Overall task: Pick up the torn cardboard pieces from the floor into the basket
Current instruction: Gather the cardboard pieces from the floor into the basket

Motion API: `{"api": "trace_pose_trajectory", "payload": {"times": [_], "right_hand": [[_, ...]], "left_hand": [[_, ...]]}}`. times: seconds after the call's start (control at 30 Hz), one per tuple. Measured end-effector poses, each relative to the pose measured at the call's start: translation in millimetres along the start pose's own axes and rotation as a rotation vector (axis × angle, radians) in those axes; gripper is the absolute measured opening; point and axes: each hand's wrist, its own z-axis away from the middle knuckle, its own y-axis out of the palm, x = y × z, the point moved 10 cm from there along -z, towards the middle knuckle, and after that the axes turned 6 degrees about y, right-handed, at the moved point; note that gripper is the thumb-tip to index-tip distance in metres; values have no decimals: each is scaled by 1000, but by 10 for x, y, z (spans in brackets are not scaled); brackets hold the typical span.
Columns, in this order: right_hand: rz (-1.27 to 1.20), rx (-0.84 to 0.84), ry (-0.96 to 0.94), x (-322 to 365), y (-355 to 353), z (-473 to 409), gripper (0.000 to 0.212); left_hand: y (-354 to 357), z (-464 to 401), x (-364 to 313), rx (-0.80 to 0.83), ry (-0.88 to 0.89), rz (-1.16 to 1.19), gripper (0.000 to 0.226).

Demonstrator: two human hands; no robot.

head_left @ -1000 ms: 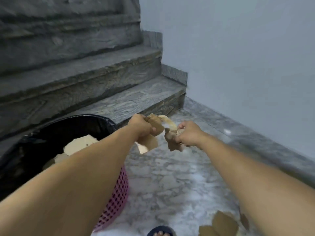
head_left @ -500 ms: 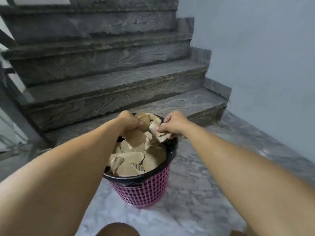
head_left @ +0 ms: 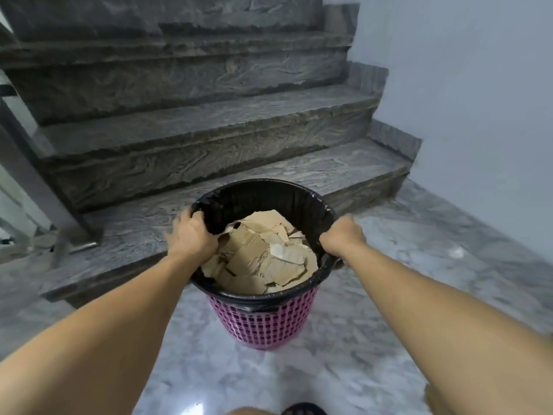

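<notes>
Hands grip opposite sides of the basket (head_left: 263,319): the left hand (head_left: 191,238) is curled over the black liner (head_left: 269,199) at the rim, the right hand (head_left: 342,236) closed on the far side. Torn cardboard pieces (head_left: 263,259) lie heaped inside, near the brim. To shift it well, lift evenly and keep it level, so nothing spills onto the floor (head_left: 374,339).

Grey veined stone stairs (head_left: 209,121) climb away at the back, a pale blue wall (head_left: 478,85) runs down the right side, and a metal railing post (head_left: 33,181) slants at far left; a dark sandal (head_left: 303,409) peeks in at the bottom edge.
</notes>
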Motion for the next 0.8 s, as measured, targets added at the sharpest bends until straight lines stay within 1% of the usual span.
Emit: {"api": "trace_pose_trajectory", "payload": {"times": [0.03, 0.07, 0.1, 0.17, 0.23, 0.33, 0.43, 0.53, 0.63, 0.73, 0.8], "right_hand": [[-141, 84, 57, -66, 96, -15, 28], [-227, 127, 78, -116, 139, -19, 21], [-267, 133, 78, -139, 141, -30, 16], [-314, 64, 88, -247, -46, -63, 15], [-358, -13, 115, -432, -300, -127, 16], [-469, -97, 189, -834, -671, -254, 13], [-591, -189, 255, -1268, -1056, -378, 8], [-659, -274, 316, -1693, -1454, -502, 13], [-674, -359, 350, -2050, -1792, -675, 22], [-749, -405, 370, -2303, -2047, -883, 28], [-830, -412, 392, -2451, -2134, -1005, 26]], "left_hand": [[8, -4, 61, 6, -16, 31, 51], [26, -18, 80, 8, -12, 43, 53], [31, -21, 90, 6, -1, 54, 56], [79, -66, -66, 12, 51, 95, 57], [180, -117, -360, 41, 121, 120, 58], [412, -151, -935, 89, 234, 172, 70], [695, -63, -1642, 152, 347, 169, 79], [979, 67, -2391, 213, 477, 152, 87], [1243, 172, -3005, 273, 561, 163, 92], [1433, 158, -3558, 276, 629, 176, 96], [1578, 84, -3844, 256, 650, 200, 97]]}}
